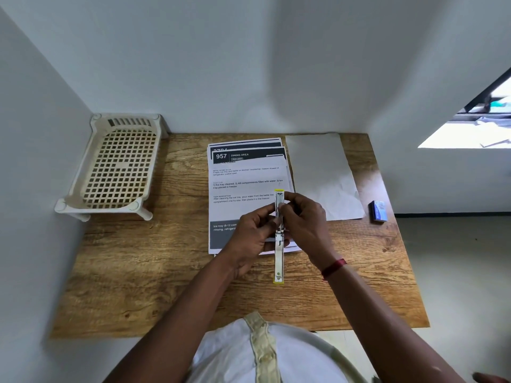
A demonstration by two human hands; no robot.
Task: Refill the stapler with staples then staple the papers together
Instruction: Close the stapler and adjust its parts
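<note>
A slim yellow-and-metal stapler (279,261) lies swung fully open, stretched from the printed papers (246,186) toward me over the wooden desk (166,272). My left hand (253,236) pinches its middle from the left. From the right, my right hand (304,217) grips the upper half near the staple channel, fingers curled around it. Whether staples sit in the channel is hidden by my fingers. A small blue staple box (378,211) rests near the desk's right edge.
A blank white sheet (323,172) lies right of the printed stack. A cream plastic lattice rack (116,167) stands at the back left corner against the white walls. The desk's right edge drops to the floor.
</note>
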